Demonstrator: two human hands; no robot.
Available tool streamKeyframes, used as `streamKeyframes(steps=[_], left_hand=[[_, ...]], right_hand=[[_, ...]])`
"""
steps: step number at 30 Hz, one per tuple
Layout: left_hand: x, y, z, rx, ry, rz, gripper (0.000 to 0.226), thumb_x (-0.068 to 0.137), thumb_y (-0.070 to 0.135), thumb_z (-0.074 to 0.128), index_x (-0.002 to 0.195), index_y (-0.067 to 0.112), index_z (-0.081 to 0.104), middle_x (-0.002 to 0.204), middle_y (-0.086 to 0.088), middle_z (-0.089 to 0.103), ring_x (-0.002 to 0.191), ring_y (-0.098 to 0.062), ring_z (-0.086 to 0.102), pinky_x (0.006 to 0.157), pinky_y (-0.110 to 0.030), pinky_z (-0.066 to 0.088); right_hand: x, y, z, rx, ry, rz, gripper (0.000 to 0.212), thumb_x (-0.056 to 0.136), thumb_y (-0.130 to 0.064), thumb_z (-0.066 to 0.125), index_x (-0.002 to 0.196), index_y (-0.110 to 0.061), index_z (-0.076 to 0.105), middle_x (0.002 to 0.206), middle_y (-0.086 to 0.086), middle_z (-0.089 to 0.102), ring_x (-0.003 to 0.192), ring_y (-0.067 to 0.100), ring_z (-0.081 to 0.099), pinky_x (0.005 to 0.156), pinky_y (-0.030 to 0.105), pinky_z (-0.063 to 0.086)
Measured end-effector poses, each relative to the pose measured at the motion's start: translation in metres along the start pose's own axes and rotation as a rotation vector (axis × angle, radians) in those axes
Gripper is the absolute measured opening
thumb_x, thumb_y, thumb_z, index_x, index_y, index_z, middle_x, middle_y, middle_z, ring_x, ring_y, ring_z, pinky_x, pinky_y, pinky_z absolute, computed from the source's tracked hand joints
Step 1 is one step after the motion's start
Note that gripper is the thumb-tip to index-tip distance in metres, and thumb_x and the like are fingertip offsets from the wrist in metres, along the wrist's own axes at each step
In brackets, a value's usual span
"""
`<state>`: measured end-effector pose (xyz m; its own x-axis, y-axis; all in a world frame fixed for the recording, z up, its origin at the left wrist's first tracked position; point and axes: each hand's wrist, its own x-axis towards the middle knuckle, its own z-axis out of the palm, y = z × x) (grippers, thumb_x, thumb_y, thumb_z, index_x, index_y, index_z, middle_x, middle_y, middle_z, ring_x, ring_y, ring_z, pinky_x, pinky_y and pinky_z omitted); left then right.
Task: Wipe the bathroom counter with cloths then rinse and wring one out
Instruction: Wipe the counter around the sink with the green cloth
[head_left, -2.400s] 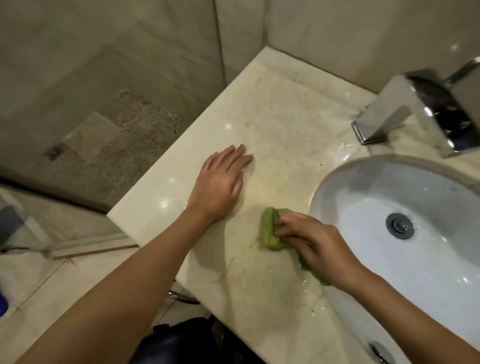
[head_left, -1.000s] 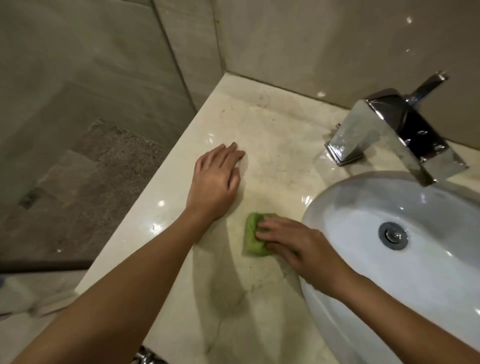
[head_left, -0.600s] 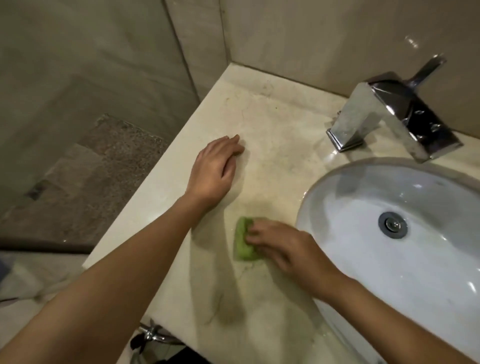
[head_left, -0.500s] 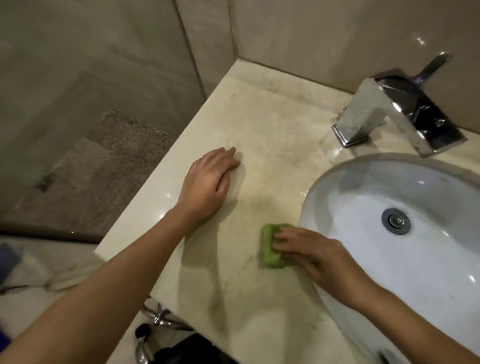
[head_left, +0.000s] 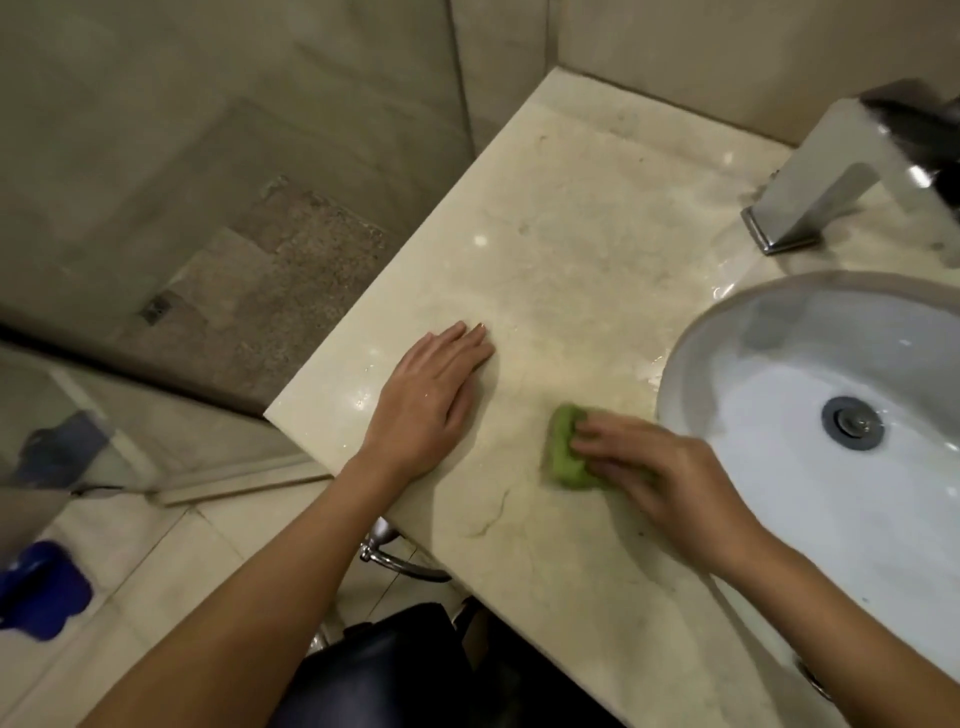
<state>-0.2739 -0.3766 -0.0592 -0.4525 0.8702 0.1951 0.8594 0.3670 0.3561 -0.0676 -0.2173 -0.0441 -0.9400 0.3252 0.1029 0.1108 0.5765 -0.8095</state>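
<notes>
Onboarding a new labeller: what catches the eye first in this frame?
The green cloth stands out most, pressed under the right hand on the beige counter, just left of the sink. Next is the left hand, laid flat on the counter near its left edge. The chrome tap sits at the top right, behind the sink.

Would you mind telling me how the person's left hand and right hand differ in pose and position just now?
The left hand lies flat with straight fingers on bare counter; the right hand presses its fingers on the green cloth. The left hand sits near the counter's left edge; the right hand is beside the sink. The left hand looks sharp; the right hand's fingers are blurred. Both rest on the counter.
</notes>
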Motion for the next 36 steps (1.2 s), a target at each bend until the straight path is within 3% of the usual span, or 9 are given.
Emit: streamKeyframes(steps=[3, 9, 12, 14, 17, 21, 23, 29, 36], left_hand=[[0.001, -0.002, 0.003, -0.007, -0.009, -0.002, 0.036, 0.094, 0.016, 0.043, 0.127, 0.010, 0.055, 0.139, -0.004, 0.050, 0.133, -0.019, 0.039, 0.113, -0.031, 0.023], [-0.002, 0.000, 0.002, -0.019, -0.017, -0.017, 0.036, 0.094, 0.015, 0.044, 0.128, 0.011, 0.055, 0.139, -0.004, 0.050, 0.134, -0.019, 0.038, 0.113, -0.033, 0.023], [0.001, 0.001, 0.001, -0.021, 0.005, -0.023, 0.035, 0.093, 0.015, 0.044, 0.125, 0.011, 0.056, 0.137, -0.003, 0.053, 0.133, -0.020, 0.041, 0.112, -0.032, 0.024], [0.002, 0.001, 0.001, -0.019, 0.017, -0.026, 0.034, 0.092, 0.014, 0.045, 0.123, 0.011, 0.057, 0.136, -0.004, 0.054, 0.132, -0.020, 0.042, 0.111, -0.033, 0.025], [0.001, 0.003, 0.002, -0.022, 0.015, -0.024, 0.033, 0.092, 0.010, 0.048, 0.123, 0.009, 0.057, 0.136, -0.005, 0.053, 0.131, -0.020, 0.042, 0.111, -0.032, 0.024], [-0.001, 0.002, 0.000, -0.016, -0.014, -0.027, 0.035, 0.094, 0.015, 0.041, 0.125, 0.010, 0.056, 0.137, -0.004, 0.053, 0.132, -0.020, 0.041, 0.112, -0.032, 0.023], [0.000, 0.001, 0.000, -0.017, -0.015, -0.026, 0.035, 0.094, 0.014, 0.042, 0.124, 0.010, 0.057, 0.136, -0.004, 0.054, 0.132, -0.020, 0.041, 0.111, -0.033, 0.025], [-0.014, 0.026, -0.010, -0.075, 0.132, -0.116, 0.034, 0.092, 0.011, 0.046, 0.124, 0.014, 0.057, 0.137, 0.000, 0.053, 0.131, -0.019, 0.042, 0.106, -0.030, 0.033], [-0.053, 0.076, 0.007, -0.092, 0.104, -0.122, 0.034, 0.091, 0.018, 0.042, 0.119, 0.015, 0.062, 0.133, -0.001, 0.056, 0.127, -0.019, 0.046, 0.103, -0.033, 0.037]], right_hand=[[0.040, -0.009, 0.031, -0.024, 0.084, 0.019, 0.022, 0.079, -0.009, 0.067, 0.101, -0.013, 0.072, 0.113, 0.002, 0.067, 0.110, 0.009, 0.057, 0.099, 0.013, 0.036], [-0.028, -0.023, 0.035, 0.079, -0.183, -0.115, 0.024, 0.088, -0.023, 0.057, 0.104, -0.011, 0.071, 0.115, -0.001, 0.065, 0.117, 0.007, 0.053, 0.099, 0.022, 0.042], [-0.025, -0.009, 0.007, 0.019, -0.102, -0.080, 0.021, 0.085, -0.013, 0.064, 0.104, -0.015, 0.071, 0.117, -0.005, 0.063, 0.116, 0.003, 0.054, 0.098, 0.020, 0.042], [0.005, -0.004, 0.008, -0.038, 0.046, 0.005, 0.026, 0.081, -0.005, 0.068, 0.104, -0.016, 0.071, 0.117, -0.006, 0.062, 0.113, 0.006, 0.056, 0.099, 0.023, 0.042], [0.037, -0.012, 0.027, -0.026, 0.176, 0.100, 0.022, 0.081, -0.006, 0.068, 0.102, -0.013, 0.072, 0.113, 0.000, 0.065, 0.110, 0.013, 0.058, 0.099, 0.027, 0.042], [-0.016, -0.026, 0.042, -0.004, -0.073, -0.066, 0.025, 0.086, -0.023, 0.058, 0.103, -0.011, 0.071, 0.115, 0.000, 0.065, 0.115, 0.008, 0.054, 0.099, 0.020, 0.040], [-0.038, -0.025, 0.032, 0.057, -0.136, -0.041, 0.028, 0.087, -0.027, 0.055, 0.105, -0.012, 0.070, 0.116, -0.003, 0.064, 0.119, 0.004, 0.051, 0.100, 0.021, 0.040], [-0.055, -0.021, 0.018, 0.042, 0.021, 0.014, 0.023, 0.082, -0.012, 0.062, 0.104, -0.012, 0.071, 0.116, -0.001, 0.065, 0.118, 0.005, 0.053, 0.101, 0.022, 0.040], [-0.061, -0.028, -0.002, 0.161, 0.145, 0.074, 0.029, 0.080, 0.001, 0.065, 0.104, -0.015, 0.069, 0.111, -0.004, 0.066, 0.113, 0.006, 0.057, 0.099, 0.024, 0.042]])
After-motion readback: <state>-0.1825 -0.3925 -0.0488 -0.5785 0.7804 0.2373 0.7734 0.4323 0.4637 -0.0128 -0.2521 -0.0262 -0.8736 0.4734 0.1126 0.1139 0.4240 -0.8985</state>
